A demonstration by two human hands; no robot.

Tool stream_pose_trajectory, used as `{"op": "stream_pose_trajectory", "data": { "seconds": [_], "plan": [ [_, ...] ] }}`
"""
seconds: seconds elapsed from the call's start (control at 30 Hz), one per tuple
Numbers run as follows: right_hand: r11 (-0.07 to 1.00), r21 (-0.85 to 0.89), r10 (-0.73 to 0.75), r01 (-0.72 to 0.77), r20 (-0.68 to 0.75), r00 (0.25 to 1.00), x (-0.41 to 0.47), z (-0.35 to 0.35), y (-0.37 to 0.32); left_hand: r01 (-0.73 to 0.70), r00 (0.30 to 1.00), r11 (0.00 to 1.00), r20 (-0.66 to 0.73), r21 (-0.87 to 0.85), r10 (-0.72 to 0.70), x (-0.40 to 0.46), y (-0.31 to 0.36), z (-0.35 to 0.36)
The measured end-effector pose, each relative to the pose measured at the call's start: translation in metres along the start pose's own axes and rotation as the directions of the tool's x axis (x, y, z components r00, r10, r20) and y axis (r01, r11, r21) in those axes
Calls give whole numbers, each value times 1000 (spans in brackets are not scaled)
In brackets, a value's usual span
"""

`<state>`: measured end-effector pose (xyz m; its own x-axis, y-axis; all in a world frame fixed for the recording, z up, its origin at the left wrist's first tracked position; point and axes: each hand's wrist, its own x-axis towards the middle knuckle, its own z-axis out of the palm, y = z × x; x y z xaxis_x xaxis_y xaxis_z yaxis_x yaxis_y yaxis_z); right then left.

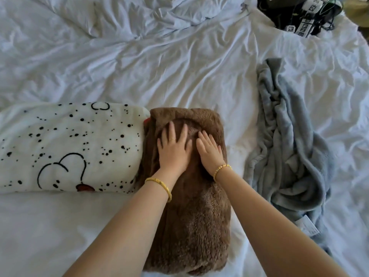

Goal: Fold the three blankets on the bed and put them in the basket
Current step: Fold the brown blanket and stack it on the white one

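Note:
A brown fleece blanket [199, 226] lies folded into a long thick rectangle on the bed, right in front of me. My left hand [174, 148] and my right hand [209, 151] press flat on its far half, fingers straight and spread. To its left, touching it, lies a white blanket with black dots and cartoon outlines [69, 146], folded into a wide block. A grey-blue blanket [287, 148] lies crumpled and unfolded to the right, apart from the brown one. No basket is in view.
The bed is covered by a wrinkled white sheet [159, 66], with a rumpled white duvet [139, 15] at the far side. Dark cables and labelled devices [303, 15] lie beyond the bed's far right corner.

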<state>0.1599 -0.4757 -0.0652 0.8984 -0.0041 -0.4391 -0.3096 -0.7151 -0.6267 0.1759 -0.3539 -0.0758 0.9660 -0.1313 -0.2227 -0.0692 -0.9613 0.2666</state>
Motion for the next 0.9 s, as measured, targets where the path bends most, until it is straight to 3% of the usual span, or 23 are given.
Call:
{"op": "stream_pose_trajectory", "data": {
  "seconds": [0.1, 0.27, 0.37, 0.47, 0.57, 0.63, 0.7, 0.77, 0.9],
  "plan": [
    [999, -8, 52, -52, 14, 999, 11, 10, 16, 193, 979, 978, 82, -83, -187, 18, -18, 3],
    [980, -198, 9, -24, -76, 997, -12, 20, 14, 188, 979, 982, 84, -37, -184, -25, -36, 19],
    [987, -141, 56, -72, -119, 991, -55, 31, -2, 260, 956, 964, 157, -61, -248, -56, -37, 17],
    [983, -160, 67, -89, -135, 989, -117, 58, -9, 421, 896, 888, 233, -183, -377, -81, -40, 9],
    [968, -196, 131, -155, -131, 983, -149, 69, 6, 566, 821, 744, 325, -354, -470, -110, -48, 11],
    [979, -51, 187, -195, -127, 974, -148, 62, 15, 643, 765, 550, 418, -533, -489, -128, -51, 17],
    [964, 146, 240, -220, -140, 960, -143, 50, 25, 719, 691, 391, 533, -574, -489, -145, -52, 25],
    [898, 357, 313, -258, -103, 944, -144, 39, 41, 762, 647, 371, 607, -530, -461, -159, -52, 31],
    [653, 619, 451, -435, 143, 881, -181, 38, 71, 728, 685, 357, 613, -585, -394, -167, -50, 37]
  ]
}}
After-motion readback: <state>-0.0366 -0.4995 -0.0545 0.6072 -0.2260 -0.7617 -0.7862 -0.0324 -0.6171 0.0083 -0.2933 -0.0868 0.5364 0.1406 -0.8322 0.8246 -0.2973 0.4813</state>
